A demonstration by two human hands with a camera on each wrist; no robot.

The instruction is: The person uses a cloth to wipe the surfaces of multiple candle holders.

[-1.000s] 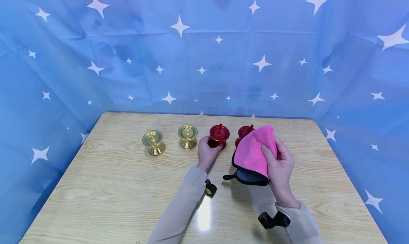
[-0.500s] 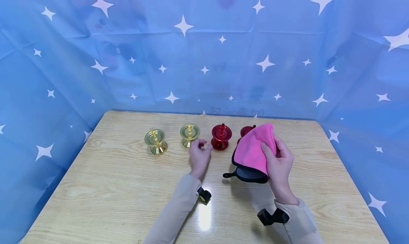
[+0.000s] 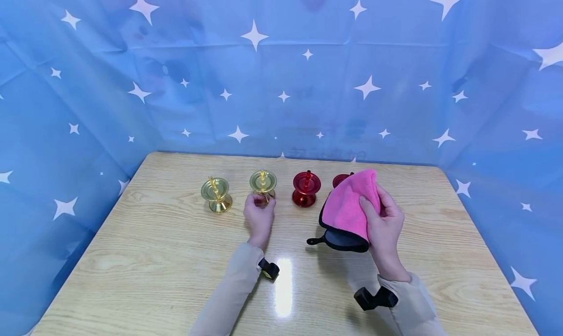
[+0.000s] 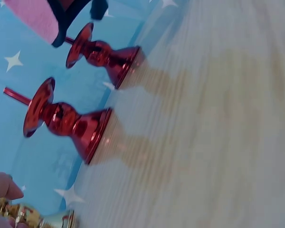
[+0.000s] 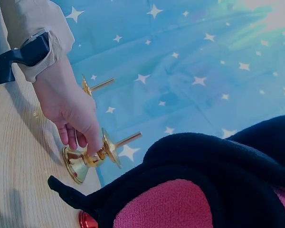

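Note:
My left hand (image 3: 259, 219) grips the waist of a gold candle holder (image 3: 263, 180), just under its dish. In the right wrist view, thumb and fingers of that left hand (image 5: 73, 111) close round the gold stem above a flared base (image 5: 75, 165). My right hand (image 3: 386, 228) holds up a pink cleaning cloth (image 3: 349, 206) with black edging, a grey underside and a hanging loop (image 3: 314, 241). Behind the cloth, a red candle holder (image 3: 341, 179) is mostly hidden in the head view; in the left wrist view it (image 4: 99, 54) stands upright on the table.
Another gold candle holder (image 3: 215, 194) stands to the left of my left hand. Between the two hands, further back, is a red candle holder (image 3: 305, 187). The wooden table (image 3: 154, 258) ends at a blue star-printed curtain (image 3: 281, 72).
My left hand has left the middle red candle holder and moved left to the nearby gold one, where its fingers now close. The right hand keeps the cloth almost still.

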